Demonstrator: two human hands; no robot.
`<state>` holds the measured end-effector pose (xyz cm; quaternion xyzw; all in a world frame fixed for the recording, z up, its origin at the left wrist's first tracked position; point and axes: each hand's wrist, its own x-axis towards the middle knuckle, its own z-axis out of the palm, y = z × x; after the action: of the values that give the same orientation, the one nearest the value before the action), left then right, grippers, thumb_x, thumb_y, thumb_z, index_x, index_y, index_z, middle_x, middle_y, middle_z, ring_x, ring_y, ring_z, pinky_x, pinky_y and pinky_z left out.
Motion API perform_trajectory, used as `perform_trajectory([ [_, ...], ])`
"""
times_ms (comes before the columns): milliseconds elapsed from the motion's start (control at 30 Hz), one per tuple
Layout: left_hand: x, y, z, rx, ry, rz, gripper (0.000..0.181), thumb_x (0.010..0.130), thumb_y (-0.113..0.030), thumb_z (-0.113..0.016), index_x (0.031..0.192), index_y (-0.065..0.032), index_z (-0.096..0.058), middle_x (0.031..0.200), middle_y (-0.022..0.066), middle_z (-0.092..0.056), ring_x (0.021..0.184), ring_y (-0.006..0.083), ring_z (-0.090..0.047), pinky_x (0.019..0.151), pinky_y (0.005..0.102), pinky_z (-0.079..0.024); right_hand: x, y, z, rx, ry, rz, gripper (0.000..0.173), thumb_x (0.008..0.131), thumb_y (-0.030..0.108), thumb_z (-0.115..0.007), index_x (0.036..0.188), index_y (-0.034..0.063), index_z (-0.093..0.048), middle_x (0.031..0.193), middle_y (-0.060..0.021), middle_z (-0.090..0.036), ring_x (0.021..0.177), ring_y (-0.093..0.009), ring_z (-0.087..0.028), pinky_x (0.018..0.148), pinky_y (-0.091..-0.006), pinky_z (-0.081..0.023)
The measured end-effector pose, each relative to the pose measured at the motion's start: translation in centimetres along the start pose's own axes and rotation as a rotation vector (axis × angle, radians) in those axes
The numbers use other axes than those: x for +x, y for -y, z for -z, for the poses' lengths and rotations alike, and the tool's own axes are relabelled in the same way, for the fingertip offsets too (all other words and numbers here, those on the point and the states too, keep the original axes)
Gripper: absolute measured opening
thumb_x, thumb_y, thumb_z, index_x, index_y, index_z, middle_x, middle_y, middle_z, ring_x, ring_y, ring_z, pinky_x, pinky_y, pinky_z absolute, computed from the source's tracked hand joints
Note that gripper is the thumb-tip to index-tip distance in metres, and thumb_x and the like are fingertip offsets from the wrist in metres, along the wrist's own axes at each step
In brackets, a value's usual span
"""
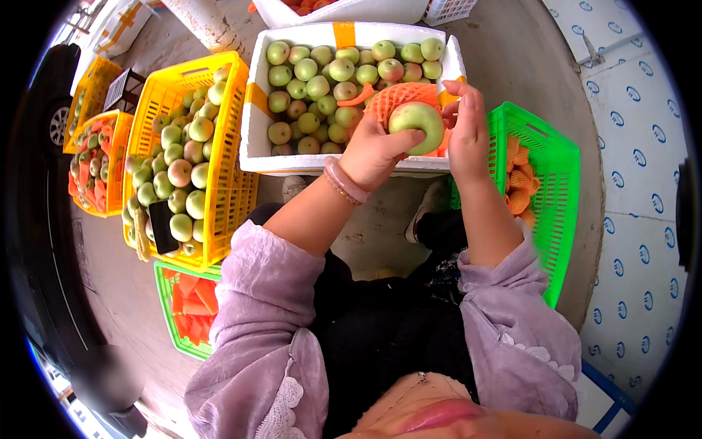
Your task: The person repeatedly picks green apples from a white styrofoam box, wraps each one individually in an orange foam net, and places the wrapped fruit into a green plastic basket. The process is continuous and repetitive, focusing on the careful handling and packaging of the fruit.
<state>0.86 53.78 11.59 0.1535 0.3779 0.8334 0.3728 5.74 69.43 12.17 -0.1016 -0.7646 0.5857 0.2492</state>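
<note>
My left hand [378,145] grips a green apple [418,123], its thumb across the fruit's lower side. Behind the apple, and partly covered by it, is an orange foam net sleeve [403,99]. To the right of the fruit, my right hand [467,129] is raised with its fingers curved and parted, its fingertips near the net; no object shows in it. Both hands are over the front right part of a white foam box [307,163] holding many green and reddish apples [318,86]. The box's front right inside is largely hidden.
Left stands a yellow crate [230,164] of apples with a black phone [163,226] on top. A green basket [565,164] at right holds netted fruit [520,181]. Another green basket [170,329] has orange sleeves. Smaller yellow crates [118,164], a pillar [205,24] and a black car [38,192] are farther off.
</note>
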Motion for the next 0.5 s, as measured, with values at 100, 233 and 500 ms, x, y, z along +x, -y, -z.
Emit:
perform_trajectory([
  [100, 0.1, -0.7, -0.9, -0.195, 0.146, 0.046, 0.057, 0.078, -0.001, -0.062, 0.132, -0.0027, -0.044, 0.119, 0.0062, -0.058, 0.11, 0.0173, -0.057, 0.092, 0.0324, -0.048, 1.3, -1.5, 1.3, 0.582, 0.165, -0.409, 0.04, 0.102, 0.036, -0.038, 0.123, 0.0059, -0.053, 0.118, -0.0064, -0.056, 0.106, -0.018, -0.056, 0.094, -0.0332, -0.047],
  [233, 0.1, -0.6, -0.4, -0.174, 0.291, 0.045, 0.07, 0.074, -0.005, -0.066, 0.137, 0.0001, -0.038, 0.128, 0.0115, -0.053, 0.119, 0.0221, -0.053, 0.1, 0.0359, -0.044, -0.2, -1.7, 0.8, 0.719, 0.561, -0.405, 0.042, 0.099, 0.034, -0.047, 0.128, 0.0035, -0.051, 0.124, -0.0075, -0.057, 0.113, -0.017, -0.057, 0.093, -0.0307, -0.049],
  [500, -0.3, -1.9, 0.3, -0.061, 0.261, 0.117, 0.09, 0.063, -0.006, -0.067, 0.143, 0.0039, -0.025, 0.133, 0.0202, -0.047, 0.122, 0.0336, -0.051, 0.101, 0.044, -0.044, 0.9, -2.3, 1.4, 1.189, 0.654, -0.694, 0.039, 0.094, 0.024, -0.057, 0.125, 0.0012, -0.053, 0.117, -0.0082, -0.061, 0.105, -0.016, -0.061, 0.091, -0.0304, -0.05],
])
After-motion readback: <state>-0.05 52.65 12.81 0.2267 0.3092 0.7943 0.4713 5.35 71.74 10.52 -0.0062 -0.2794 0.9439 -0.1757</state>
